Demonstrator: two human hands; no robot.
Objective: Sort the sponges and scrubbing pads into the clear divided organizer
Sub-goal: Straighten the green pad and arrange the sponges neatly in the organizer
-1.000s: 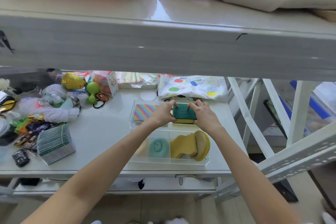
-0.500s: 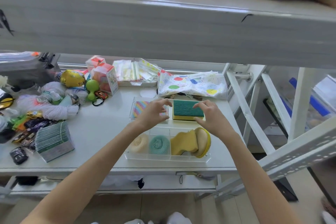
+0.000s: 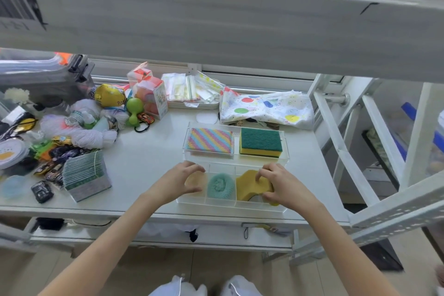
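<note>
The clear divided organizer (image 3: 235,207) sits near the table's front edge. Its rear row holds a rainbow-striped sponge (image 3: 209,143) on the left and a green-and-yellow sponge (image 3: 261,144) on the right, both lying flat. The front row holds a beige round pad (image 3: 197,181), a teal mesh scrubber (image 3: 219,186) and a curved yellow sponge (image 3: 247,186). My left hand (image 3: 180,181) curls, fingers apart, over the front left compartment and partly hides the beige pad. My right hand (image 3: 283,186) grips the yellow sponge's right part in the front right compartment.
Clutter fills the table's left side: a green-edged card stack (image 3: 86,175), yarn skeins (image 3: 91,136), toy cars and a green dumbbell toy (image 3: 134,110). A spotted cloth (image 3: 266,108) lies behind the organizer. A shelf (image 3: 216,26) overhangs above; white frame bars (image 3: 341,149) stand at the right.
Both hands let go of the green-and-yellow sponge, now flat in the rear right compartment, and drew back to the front row. The right hand took hold of the yellow sponge.
</note>
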